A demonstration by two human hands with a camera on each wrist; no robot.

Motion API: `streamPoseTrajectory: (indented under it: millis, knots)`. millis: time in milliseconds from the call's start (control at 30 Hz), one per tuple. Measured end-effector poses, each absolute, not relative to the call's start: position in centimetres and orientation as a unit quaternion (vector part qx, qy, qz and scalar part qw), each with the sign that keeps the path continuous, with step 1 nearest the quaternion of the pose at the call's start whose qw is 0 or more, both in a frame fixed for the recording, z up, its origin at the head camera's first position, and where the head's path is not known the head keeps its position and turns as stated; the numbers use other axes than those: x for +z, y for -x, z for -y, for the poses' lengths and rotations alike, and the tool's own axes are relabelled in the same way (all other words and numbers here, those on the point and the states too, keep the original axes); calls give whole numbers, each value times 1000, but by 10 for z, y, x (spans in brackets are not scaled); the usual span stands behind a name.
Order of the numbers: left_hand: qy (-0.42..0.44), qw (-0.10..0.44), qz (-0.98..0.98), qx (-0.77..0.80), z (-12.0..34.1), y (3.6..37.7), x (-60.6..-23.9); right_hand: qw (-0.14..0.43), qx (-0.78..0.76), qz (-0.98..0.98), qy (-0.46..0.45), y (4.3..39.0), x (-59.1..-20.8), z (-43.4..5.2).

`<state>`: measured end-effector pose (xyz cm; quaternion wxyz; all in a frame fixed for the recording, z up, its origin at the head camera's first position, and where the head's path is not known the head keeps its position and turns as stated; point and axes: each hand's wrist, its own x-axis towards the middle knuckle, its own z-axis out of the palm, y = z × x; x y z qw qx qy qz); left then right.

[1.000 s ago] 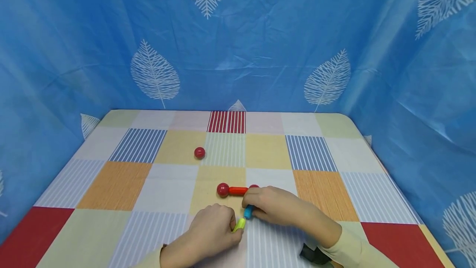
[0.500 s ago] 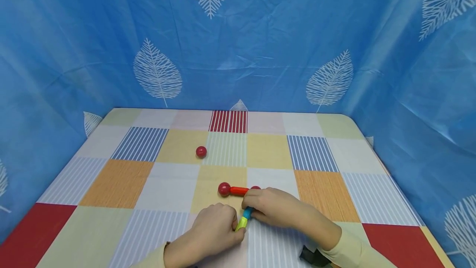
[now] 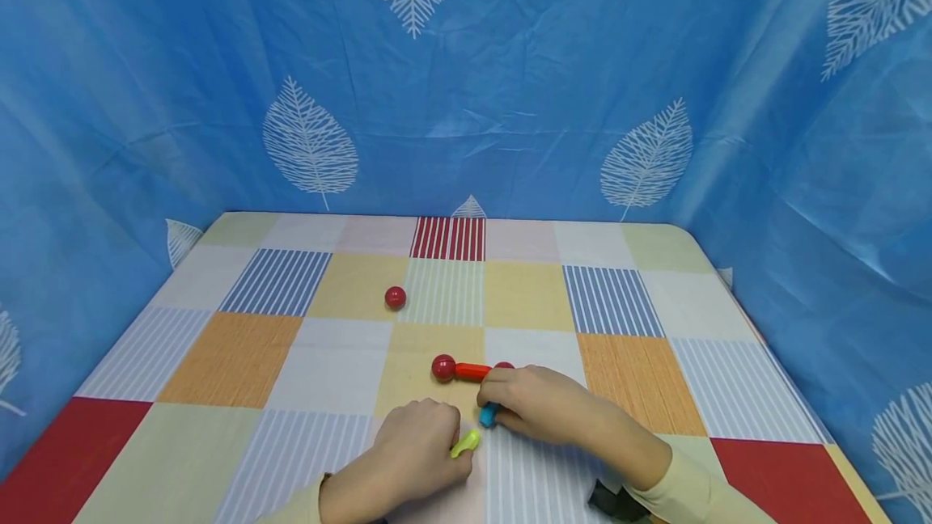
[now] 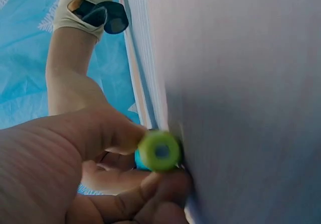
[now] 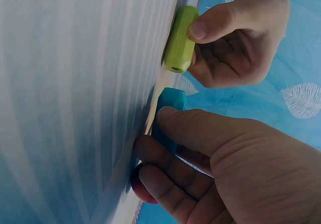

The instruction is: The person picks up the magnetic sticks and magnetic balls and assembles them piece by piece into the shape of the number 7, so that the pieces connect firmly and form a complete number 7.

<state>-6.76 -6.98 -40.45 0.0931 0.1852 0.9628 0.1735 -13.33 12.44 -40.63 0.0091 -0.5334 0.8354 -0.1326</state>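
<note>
Green stick [image 3: 465, 444] pinched in left hand [image 3: 418, 447], blue stick [image 3: 488, 414] gripped by right hand [image 3: 535, 403], ends just apart, both low over the checked tablecloth [image 3: 233, 362] near its front edge. Just behind, red stick [image 3: 471, 372] joined to a red ball [image 3: 442, 367]; another red ball [image 3: 395, 297] lone toward the back.

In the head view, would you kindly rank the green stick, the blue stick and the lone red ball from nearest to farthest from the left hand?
1. Green stick: pinched by the left hand.
2. Blue stick: just beyond, under the right hand.
3. Lone red ball: far back on the table.
</note>
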Motion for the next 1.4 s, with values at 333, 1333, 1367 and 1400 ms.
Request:
streamPoseTrajectory:
  millis: [333, 1333, 1367, 1400]
  knots:
    - [-227, 44, -968, 94, 78, 70, -398, 18, -144, -836, 529, 133, -409, -125]
    - [-145, 86, -978, 122, 79, 73, -404, 15, -151, -832, 533, 133, -408, -127]
    - [-152, 80, -977, 127, 79, 73, -404, 15, -151, -832, 534, 134, -407, -127]
    - [-157, 76, -976, 131, 79, 73, -404, 15, -152, -831, 535, 134, -407, -127]
